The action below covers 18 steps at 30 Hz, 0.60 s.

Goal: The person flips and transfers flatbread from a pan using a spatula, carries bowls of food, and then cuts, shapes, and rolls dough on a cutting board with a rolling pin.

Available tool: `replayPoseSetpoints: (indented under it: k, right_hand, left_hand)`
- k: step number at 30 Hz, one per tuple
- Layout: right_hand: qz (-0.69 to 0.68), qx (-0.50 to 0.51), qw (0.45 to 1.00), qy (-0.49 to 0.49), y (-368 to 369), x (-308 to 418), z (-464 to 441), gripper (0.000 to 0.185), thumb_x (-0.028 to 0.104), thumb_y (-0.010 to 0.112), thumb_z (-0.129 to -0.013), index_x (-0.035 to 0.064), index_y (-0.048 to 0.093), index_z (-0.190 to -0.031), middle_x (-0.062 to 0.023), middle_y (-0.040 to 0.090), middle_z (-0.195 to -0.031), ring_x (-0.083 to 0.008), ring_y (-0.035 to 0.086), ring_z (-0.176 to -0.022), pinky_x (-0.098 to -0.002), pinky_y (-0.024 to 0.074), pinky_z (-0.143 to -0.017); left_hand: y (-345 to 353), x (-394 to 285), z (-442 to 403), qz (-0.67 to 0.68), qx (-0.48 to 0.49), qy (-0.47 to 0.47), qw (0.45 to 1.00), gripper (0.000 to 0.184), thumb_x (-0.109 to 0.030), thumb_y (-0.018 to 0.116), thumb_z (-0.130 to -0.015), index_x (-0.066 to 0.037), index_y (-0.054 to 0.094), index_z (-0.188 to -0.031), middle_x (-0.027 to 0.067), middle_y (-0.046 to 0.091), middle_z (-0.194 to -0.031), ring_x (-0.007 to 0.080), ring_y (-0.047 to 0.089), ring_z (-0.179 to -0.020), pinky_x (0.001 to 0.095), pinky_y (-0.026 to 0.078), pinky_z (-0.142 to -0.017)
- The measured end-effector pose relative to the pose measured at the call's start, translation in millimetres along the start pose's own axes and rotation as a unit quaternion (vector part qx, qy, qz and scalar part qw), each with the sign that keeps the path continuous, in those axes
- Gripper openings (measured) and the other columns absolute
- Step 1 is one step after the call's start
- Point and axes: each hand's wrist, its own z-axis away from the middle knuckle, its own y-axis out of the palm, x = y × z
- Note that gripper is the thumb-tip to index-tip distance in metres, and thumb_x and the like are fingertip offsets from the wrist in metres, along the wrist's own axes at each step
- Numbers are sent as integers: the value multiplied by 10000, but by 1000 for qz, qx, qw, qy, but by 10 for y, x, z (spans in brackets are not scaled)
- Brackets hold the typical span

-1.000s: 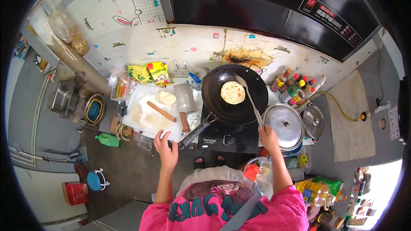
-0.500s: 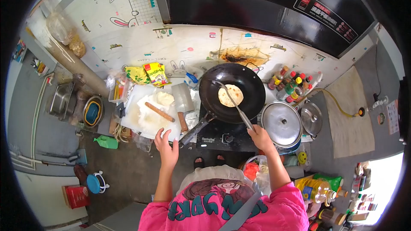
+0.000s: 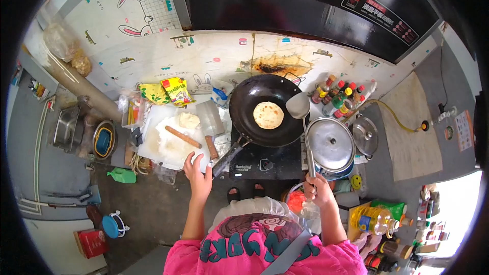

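Note:
My right hand [image 3: 317, 188] is wrapped round the handle of a metal wok spatula [image 3: 298, 106]. The spatula's blade is at the wok's right rim, apart from the flatbread. A round, lightly browned flatbread [image 3: 268, 115] lies in the black wok [image 3: 245, 89]. My left hand [image 3: 197, 177] is empty, its fingers apart, near the front edge of the floured white board [image 3: 148, 148] and close to the wok's handle. On that board are a rolling pin [image 3: 183, 136], a lump of dough [image 3: 189, 120] and a cleaver [image 3: 210, 118] with a wooden handle.
The wok stands on a black cooktop [image 3: 277, 165]. To its right are a lidded pot [image 3: 331, 140], a smaller steel pot [image 3: 364, 135] and several sauce bottles [image 3: 336, 103]. Yellow packets [image 3: 175, 91] stand behind the board. A large oil bottle [image 3: 371, 221] is at lower right.
My right hand has moved right and down, drawing the spatula off the flatbread to the wok's right rim. My left hand stays beside the board. The view has shifted slightly.

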Motion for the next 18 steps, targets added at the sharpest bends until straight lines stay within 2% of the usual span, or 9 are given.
replayPoseSetpoints:
  k: [4,18]
  right_hand:
    - [-50,19,999,-9,-77,-49,-30,78,127,505,-850,83,447,-820,1,370,-548,-97,327,-404,-230,279,-364]
    - [28,-58,998,-19,164,-25,-86,60,134,477,-857,83,452,-838,-5,364,-533,-99,304,-363,-240,241,-345]
  left_hand:
    - [41,-10,-37,1,-7,17,1000,412,-76,603,-773,-70,498,-1171,186,385,-1291,381,329,-1215,472,267,-1005]
    - [-20,40,-11,3,-10,-7,1000,399,-90,597,-786,-76,505,-1173,182,379,-1301,379,316,-1222,472,252,-1013]
